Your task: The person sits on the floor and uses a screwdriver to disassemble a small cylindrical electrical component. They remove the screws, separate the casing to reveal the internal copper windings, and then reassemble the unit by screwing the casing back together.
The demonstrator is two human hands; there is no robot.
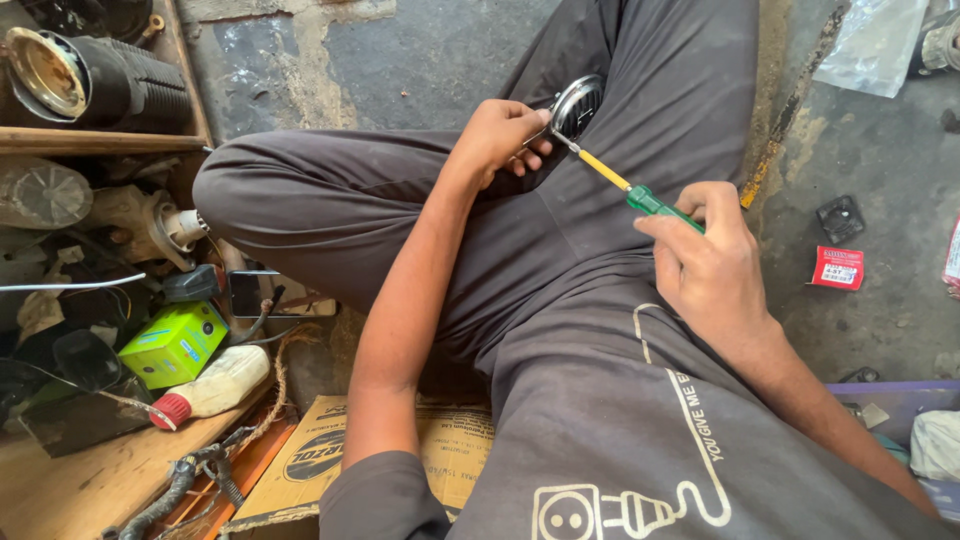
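Observation:
I sit cross-legged on the floor in dark grey trousers. My left hand [505,140] grips a small round metal part with a chrome rim and black centre [578,106], held against my leg. My right hand [705,260] holds a screwdriver [630,190] with a green handle and yellow shank. Its metal tip touches the lower edge of the round part, right beside my left fingers.
A wooden shelf at left holds a finned black engine part [110,85], a green box [175,343], a white bottle with a red cap [212,388] and tangled wires. Flattened cardboard [330,455] lies under me. A small red box [838,268] and a black part [840,218] rest on the concrete at right.

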